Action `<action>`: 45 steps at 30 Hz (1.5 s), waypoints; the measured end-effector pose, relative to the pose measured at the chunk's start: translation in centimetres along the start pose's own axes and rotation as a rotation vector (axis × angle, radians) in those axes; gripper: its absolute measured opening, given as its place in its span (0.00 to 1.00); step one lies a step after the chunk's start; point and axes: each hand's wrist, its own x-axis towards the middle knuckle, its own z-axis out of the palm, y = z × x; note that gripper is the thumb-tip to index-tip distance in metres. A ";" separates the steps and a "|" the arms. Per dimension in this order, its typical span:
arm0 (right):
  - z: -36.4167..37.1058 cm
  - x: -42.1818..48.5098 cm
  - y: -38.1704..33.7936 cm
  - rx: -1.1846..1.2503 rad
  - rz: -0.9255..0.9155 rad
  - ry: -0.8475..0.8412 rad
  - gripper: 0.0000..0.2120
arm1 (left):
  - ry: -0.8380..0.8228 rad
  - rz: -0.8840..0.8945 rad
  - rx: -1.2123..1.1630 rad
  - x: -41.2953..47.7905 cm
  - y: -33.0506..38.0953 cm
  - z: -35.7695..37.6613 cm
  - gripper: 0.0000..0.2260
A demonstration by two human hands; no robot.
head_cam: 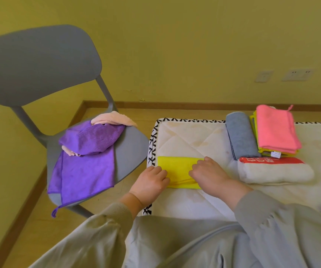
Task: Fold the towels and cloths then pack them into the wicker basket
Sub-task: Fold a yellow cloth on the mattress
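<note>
Your left hand [150, 182] lies palm down, fingers loosely straight, pressing the left end of the folded yellow cloth [177, 167] on the mattress [184, 140]. Your right hand [208, 173] arches over its right end, fingers bent; whether they pinch it cannot be told.

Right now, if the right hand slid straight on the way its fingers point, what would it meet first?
The right hand points left across the yellow cloth; past that, likely the mattress's patterned edge, then the grey chair. Depth is unclear.
</note>
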 end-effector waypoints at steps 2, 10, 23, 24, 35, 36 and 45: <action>0.3 -0.3 0.3 -0.030 -0.001 -0.084 0.14 | -0.044 0.005 -0.011 -0.2 0.3 0.2 0.14; -0.5 -0.5 -0.9 0.148 0.125 -0.304 0.14 | -0.040 -0.193 -0.204 -0.1 0.9 0.8 0.13; 3.3 1.3 -1.7 0.399 0.392 -0.137 0.29 | -0.384 -0.527 -0.240 3.7 2.3 2.8 0.29; 3.8 1.2 -1.5 0.390 0.389 -0.158 0.30 | -0.383 -0.512 -0.227 3.3 2.3 3.0 0.31; 4.9 0.1 0.7 0.461 0.489 -0.396 0.41 | -0.373 -0.466 -0.172 1.5 1.8 4.6 0.30; 4.9 0.0 0.8 0.519 0.522 -0.398 0.43 | -0.382 -0.471 -0.178 1.4 1.8 4.5 0.30; 4.2 1.9 1.8 1.237 1.020 -0.010 0.27 | -0.429 -0.491 -0.148 1.5 2.2 4.0 0.30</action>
